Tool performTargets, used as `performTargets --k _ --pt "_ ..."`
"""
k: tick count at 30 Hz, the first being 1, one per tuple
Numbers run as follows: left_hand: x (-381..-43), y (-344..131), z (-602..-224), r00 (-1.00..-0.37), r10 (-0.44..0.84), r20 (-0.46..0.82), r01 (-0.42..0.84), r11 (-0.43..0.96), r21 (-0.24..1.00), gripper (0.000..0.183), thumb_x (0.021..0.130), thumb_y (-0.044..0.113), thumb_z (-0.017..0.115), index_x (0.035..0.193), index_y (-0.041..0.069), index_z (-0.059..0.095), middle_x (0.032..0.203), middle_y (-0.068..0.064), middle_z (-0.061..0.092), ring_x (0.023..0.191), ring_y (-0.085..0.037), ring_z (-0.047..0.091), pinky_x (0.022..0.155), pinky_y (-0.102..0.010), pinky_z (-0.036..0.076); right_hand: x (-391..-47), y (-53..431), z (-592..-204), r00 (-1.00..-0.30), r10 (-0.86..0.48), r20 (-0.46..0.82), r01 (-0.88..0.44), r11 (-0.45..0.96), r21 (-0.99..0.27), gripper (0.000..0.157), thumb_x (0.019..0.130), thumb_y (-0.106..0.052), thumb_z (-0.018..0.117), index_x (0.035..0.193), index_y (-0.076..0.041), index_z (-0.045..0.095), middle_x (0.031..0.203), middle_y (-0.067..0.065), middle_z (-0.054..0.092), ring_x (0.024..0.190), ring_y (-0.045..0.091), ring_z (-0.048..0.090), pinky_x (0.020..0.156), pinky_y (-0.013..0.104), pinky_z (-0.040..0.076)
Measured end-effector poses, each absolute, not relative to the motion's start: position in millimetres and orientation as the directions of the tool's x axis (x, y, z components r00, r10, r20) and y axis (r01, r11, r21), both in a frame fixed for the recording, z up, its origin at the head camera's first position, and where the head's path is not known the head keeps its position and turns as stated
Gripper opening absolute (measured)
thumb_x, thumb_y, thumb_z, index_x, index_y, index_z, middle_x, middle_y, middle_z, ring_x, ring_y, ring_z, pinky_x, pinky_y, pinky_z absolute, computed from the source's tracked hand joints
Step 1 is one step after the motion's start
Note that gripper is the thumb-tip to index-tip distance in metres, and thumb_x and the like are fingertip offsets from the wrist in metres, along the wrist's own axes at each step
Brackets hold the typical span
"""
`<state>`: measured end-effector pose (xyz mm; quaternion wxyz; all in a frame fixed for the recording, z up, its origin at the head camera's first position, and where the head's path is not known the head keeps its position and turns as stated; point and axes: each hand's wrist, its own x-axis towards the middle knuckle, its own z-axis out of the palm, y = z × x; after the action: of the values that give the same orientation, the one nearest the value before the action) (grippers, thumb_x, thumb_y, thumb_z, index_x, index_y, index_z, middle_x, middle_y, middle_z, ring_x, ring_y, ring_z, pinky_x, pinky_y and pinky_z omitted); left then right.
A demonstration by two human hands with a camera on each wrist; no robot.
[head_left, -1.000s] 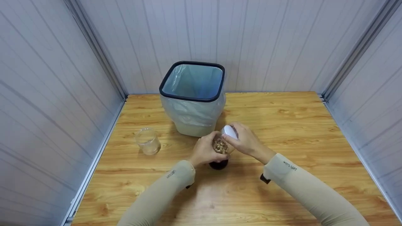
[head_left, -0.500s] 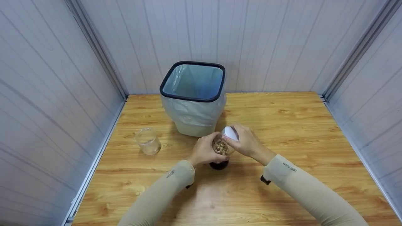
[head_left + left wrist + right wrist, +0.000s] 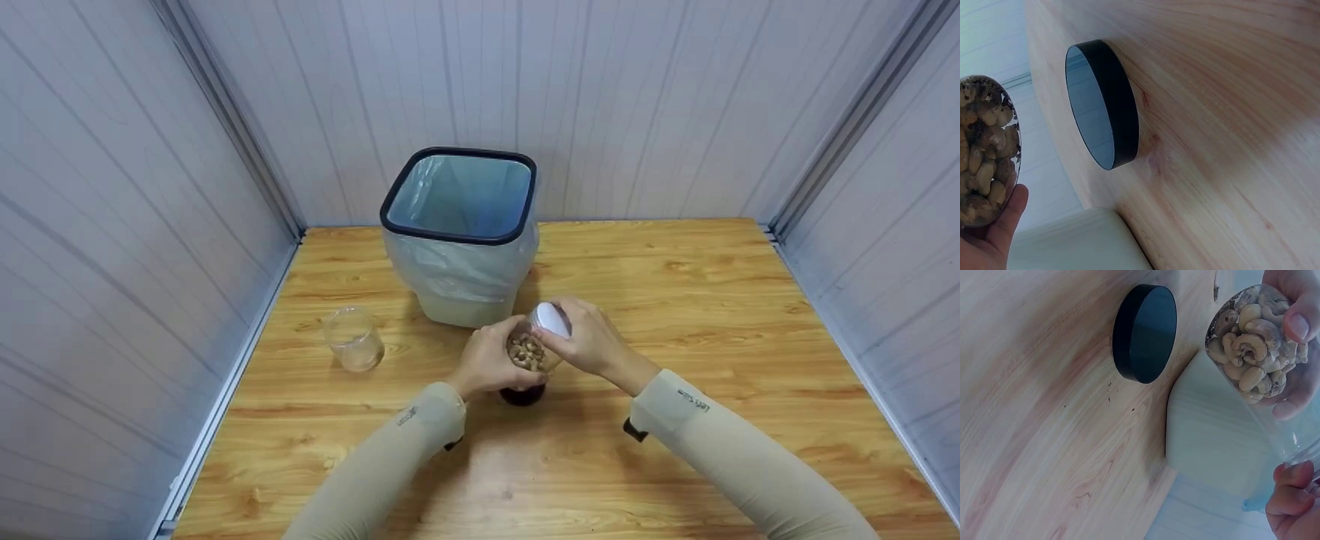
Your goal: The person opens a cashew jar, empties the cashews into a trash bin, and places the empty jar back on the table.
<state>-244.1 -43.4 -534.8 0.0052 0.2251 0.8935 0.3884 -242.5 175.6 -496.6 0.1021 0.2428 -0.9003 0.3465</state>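
In the head view, my left hand [image 3: 491, 358] grips the lower end of a clear jar [image 3: 1274, 430] that is tilted over the table. Cashew nuts [image 3: 1258, 343] are gathered in that end, seen through its wall in both wrist views. My right hand [image 3: 592, 341] holds the jar's other end, fingers curled round its white lid [image 3: 550, 319]. Below the jar, a black round disc with a glossy top [image 3: 1117, 107] lies on the table; the left hand partly covers it in the head view.
Behind the hands stands a pale bin [image 3: 461, 274] with a black rim and a plastic liner. A clear cup [image 3: 356, 345] is on the wooden table [image 3: 675, 285] to the left. Small dark crumbs [image 3: 1109, 398] lie near the disc. Panel walls enclose the back and both sides.
Very little differs. My right hand and the white lid have shifted slightly, while the left hand keeps its place on the jar.
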Motion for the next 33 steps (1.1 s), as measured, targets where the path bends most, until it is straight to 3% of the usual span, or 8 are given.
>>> performTargets --k 6,17,23,27,30,33 --pt "-243 -44 -535 -0.89 0.42 0.178 0.407 0.556 0.725 0.09 0.066 0.041 0.099 0.145 0.012 0.066 0.126 -0.007 0.078 0.109 -0.023 0.073 0.098 -0.042 0.061 -243 178 -496 -0.831 -0.41 0.376 -0.556 0.628 -0.544 0.054 0.097 -0.04 0.074 0.13 0.003 0.069 0.122 0.021 0.074 0.1 0.035 0.072 0.075 0.049 0.063" --pt "-243 -47 -536 -0.884 0.447 0.136 0.374 0.504 0.779 0.089 0.066 0.04 0.101 0.145 0.018 0.067 0.125 -0.001 0.078 0.108 -0.016 0.072 0.099 -0.037 0.059 -244 182 -496 -0.767 -0.496 0.408 -0.642 0.608 -0.468 0.054 0.096 -0.04 0.076 0.128 0.003 0.066 0.115 0.019 0.073 0.089 0.029 0.071 0.065 0.039 0.061" --pt "-245 -51 -535 -0.884 0.447 0.139 0.386 0.529 0.756 0.09 0.067 0.043 0.101 0.146 0.017 0.065 0.129 -0.002 0.077 0.112 -0.018 0.072 0.102 -0.039 0.059 -244 182 -491 -0.806 -0.504 0.31 -0.589 0.63 -0.506 0.065 0.099 -0.048 0.072 0.142 0.0 0.062 0.124 0.02 0.071 0.096 0.029 0.069 0.071 0.04 0.06" --pt "-247 -54 -535 -0.881 0.448 0.15 0.405 0.551 0.729 0.092 0.068 0.045 0.101 0.147 0.015 0.064 0.13 -0.004 0.076 0.114 -0.02 0.072 0.102 -0.041 0.059 -246 183 -486 -0.839 -0.486 0.245 -0.532 0.637 -0.558 0.069 0.101 -0.049 0.07 0.149 -0.001 0.059 0.135 0.02 0.069 0.106 0.033 0.069 0.083 0.049 0.061" --pt "-248 -56 -536 -0.879 0.449 0.158 0.415 0.559 0.718 0.093 0.069 0.046 0.101 0.147 0.013 0.063 0.131 -0.006 0.076 0.114 -0.021 0.072 0.102 -0.042 0.06 -247 184 -484 -0.855 -0.469 0.222 -0.501 0.635 -0.587 0.066 0.101 -0.047 0.07 0.147 0.0 0.062 0.134 0.019 0.071 0.108 0.032 0.07 0.088 0.051 0.061" --pt "-248 -58 -537 -0.877 0.451 0.164 0.423 0.565 0.708 0.094 0.069 0.047 0.101 0.147 0.012 0.063 0.132 -0.006 0.076 0.115 -0.022 0.072 0.102 -0.043 0.06 -248 185 -482 -0.865 -0.458 0.202 -0.478 0.636 -0.606 0.061 0.101 -0.046 0.072 0.141 -0.001 0.066 0.122 0.015 0.074 0.1 0.026 0.069 0.084 0.044 0.059"
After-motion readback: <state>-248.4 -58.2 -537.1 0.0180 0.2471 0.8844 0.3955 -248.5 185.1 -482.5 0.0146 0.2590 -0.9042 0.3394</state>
